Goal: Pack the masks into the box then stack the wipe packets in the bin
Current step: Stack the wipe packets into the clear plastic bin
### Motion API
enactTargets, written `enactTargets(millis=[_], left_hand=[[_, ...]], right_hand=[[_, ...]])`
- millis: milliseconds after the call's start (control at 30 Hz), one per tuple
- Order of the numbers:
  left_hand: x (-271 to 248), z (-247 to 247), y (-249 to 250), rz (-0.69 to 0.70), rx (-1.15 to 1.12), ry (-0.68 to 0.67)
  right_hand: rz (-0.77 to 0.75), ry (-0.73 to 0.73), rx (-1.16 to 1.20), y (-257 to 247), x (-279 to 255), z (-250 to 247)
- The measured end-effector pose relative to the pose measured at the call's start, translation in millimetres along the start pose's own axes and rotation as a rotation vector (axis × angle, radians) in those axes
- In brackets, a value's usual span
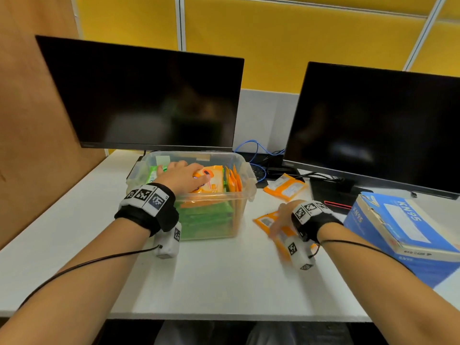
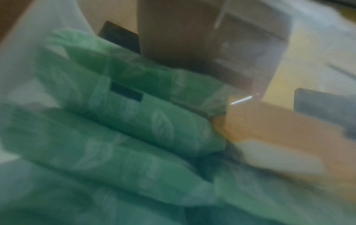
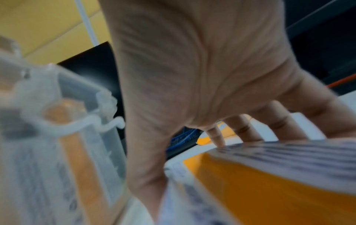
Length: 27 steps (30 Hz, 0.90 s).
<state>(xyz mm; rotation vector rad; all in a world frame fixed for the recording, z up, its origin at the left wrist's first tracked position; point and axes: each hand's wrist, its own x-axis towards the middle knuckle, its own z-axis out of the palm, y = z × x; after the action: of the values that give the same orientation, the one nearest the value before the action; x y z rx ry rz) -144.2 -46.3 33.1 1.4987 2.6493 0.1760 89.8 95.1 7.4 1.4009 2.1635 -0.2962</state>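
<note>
Two black monitors, both dark: the left monitor (image 1: 142, 95) stands behind the bin, the right monitor (image 1: 378, 128) behind the mask box. One white desk (image 1: 224, 277) carries everything.

One blue KN95 mask box (image 1: 403, 232) at the right edge of the desk, lying tilted, closed as far as I can see. No loose masks visible.

One clear plastic bin (image 1: 211, 215) centre-left, in front of the left monitor. Inside: a stack of green wipe packets (image 1: 206, 215) on the near side, at least three layers seen through the wall in the left wrist view, exact count unclear. One orange packet (image 1: 214, 180) lies flat on top. About three more orange packets (image 1: 234, 183) stand on edge against the right wall.

Outside the bin: two orange packets on the desk. A far packet (image 1: 286, 186) lies alone near the blue cables (image 1: 258, 151). A near packet (image 1: 271, 225) is under the right hand, blurred.

Left hand (image 1: 184, 178): inside the bin, palm down, fingers flat and spread on the top orange packet, pressing, not gripping.

Right hand (image 1: 283, 220): fingers on top of the near packet, thumb down at its edge in the right wrist view; looks like a pinch grip.
</note>
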Motion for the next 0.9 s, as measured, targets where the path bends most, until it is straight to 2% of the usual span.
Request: enactTargets(millis=[133,167,233,300,400,500,567,633,733,800,833,900], left_hand=[[0.4,-4.0,-0.5,-0.004,-0.189,0.086],[1.4,-5.5,-2.2,-0.013,-0.250,0.114],[3.9,-6.4,-5.3,-0.021,-0.262,0.115],[6.1,-4.2,-6.7,-0.034,-0.178,0.093],[6.6,-1.5,-6.1,-0.054,-0.100,0.068],[4.0,-1.5,-4.6,-0.085,-0.020,-0.018],[1.4,-2.3,-3.5,-0.125,0.023,-0.073],[1.4,-3.1,-2.8,-0.136,0.039,-0.085],[3.7,-3.6,-3.9,-0.123,-0.044,0.012],[4.6,-4.4,-4.4,-0.148,-0.194,0.142],[5.4,-5.2,-4.4,-0.172,-0.268,0.199],[5.9,-6.2,-4.3,-0.186,-0.324,0.317]], right_hand=[[-0.017,0.189,0.477,0.0,17.1,-30.8],[-0.036,0.234,0.542,1.5,20.6,-42.7],[-0.087,0.227,0.579,3.5,26.6,-59.3],[-0.149,0.200,0.567,-2.8,29.6,-59.6],[-0.139,0.161,0.341,-25.8,34.6,-33.6],[-0.169,0.218,0.165,-47.0,23.8,-6.1],[-0.200,0.231,0.141,-54.4,26.1,6.1],[-0.182,0.181,0.199,-56.4,29.3,6.1],[-0.133,0.128,0.358,-48.7,40.5,-6.6],[-0.135,0.181,0.468,-40.4,35.6,-26.2],[-0.116,0.239,0.495,-36.8,28.4,-37.2],[-0.092,0.487,0.514,-30.9,12.9,-59.6]])
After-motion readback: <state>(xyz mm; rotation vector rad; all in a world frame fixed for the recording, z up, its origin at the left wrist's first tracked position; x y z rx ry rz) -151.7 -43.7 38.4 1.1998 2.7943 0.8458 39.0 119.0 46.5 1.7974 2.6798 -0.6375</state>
